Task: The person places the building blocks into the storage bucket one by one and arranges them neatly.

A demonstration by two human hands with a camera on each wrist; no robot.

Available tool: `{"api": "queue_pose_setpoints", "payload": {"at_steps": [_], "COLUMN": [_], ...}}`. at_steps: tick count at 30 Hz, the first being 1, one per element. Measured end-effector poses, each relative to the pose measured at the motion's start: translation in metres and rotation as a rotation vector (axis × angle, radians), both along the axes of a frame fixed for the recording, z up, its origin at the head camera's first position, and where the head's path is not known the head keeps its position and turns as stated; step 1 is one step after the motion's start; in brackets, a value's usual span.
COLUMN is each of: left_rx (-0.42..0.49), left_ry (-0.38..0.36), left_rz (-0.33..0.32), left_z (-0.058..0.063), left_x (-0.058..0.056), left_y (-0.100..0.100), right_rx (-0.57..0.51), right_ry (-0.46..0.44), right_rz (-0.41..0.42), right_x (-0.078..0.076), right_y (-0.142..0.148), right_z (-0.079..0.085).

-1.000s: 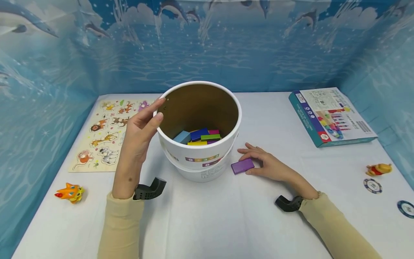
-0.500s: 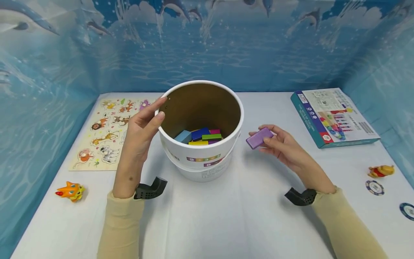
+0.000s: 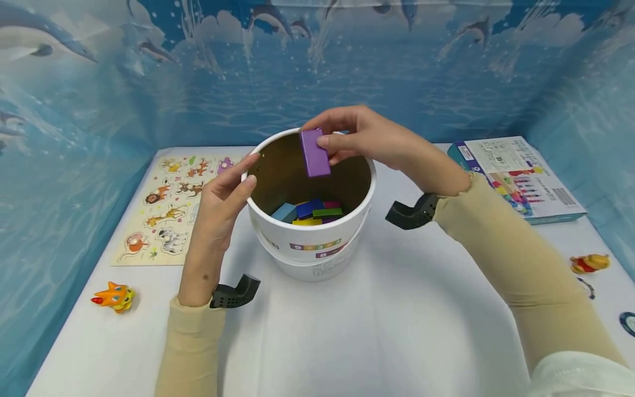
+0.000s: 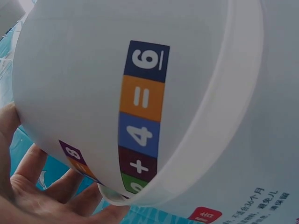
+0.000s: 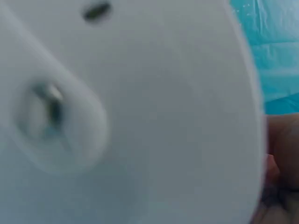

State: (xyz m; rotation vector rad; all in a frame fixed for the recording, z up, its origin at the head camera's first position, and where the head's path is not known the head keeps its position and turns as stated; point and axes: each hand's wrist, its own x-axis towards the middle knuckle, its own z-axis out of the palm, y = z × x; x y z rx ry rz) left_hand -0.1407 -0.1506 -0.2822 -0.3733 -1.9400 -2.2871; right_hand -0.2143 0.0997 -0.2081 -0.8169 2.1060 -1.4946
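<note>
A white bucket (image 3: 278, 237) stands mid-table in the head view, with several coloured blocks inside, among them a dark blue block (image 3: 310, 208) and a green block (image 3: 328, 212). My left hand (image 3: 215, 215) grips its left rim between thumb and fingers. Over the opening, my right hand (image 3: 372, 138) pinches a purple block (image 3: 316, 154), tilted and apart from the blocks below. The left wrist view has the bucket's wall (image 4: 196, 70) with printed number strips and my fingers beside it. In the right wrist view the blurred bucket wall (image 5: 187, 116) hides most of the right hand.
An animal puzzle board (image 3: 173, 212) lies at the left, with an orange toy figure (image 3: 115, 298) in front of it. A flat box (image 3: 526, 179) lies back right. Farther right are a small bear figure (image 3: 589, 263) and round chips (image 3: 629, 323).
My right hand has picked the purple block up from the table, then carried it left and up over the bucket's opening. The left hand keeps its grip on the rim.
</note>
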Motion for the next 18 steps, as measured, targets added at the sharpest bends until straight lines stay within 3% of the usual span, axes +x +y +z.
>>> {"api": "queue_pose_setpoints", "payload": {"at_steps": [7,11,14,18], "left_rx": [-0.003,-0.005,-0.004,0.000], "left_ry": [0.010,0.009,0.010,0.014], "left_rz": [-0.012,-0.011,-0.015,-0.014], "left_z": [0.000,0.001,0.001,0.000], "left_x": [-0.002,-0.002,-0.002,-0.001], "left_y": [0.002,0.001,0.001,-0.001], "right_rx": [0.252,0.308,0.238,-0.031], "right_ry": [0.043,0.099,0.201,0.298], "right_rz": [0.207,0.236,0.196,0.089], "right_x": [-0.012,-0.009,-0.007,0.000], "right_y": [-0.016,-0.022,-0.021,-0.009], "right_z": [0.002,-0.001,-0.006,-0.014]}}
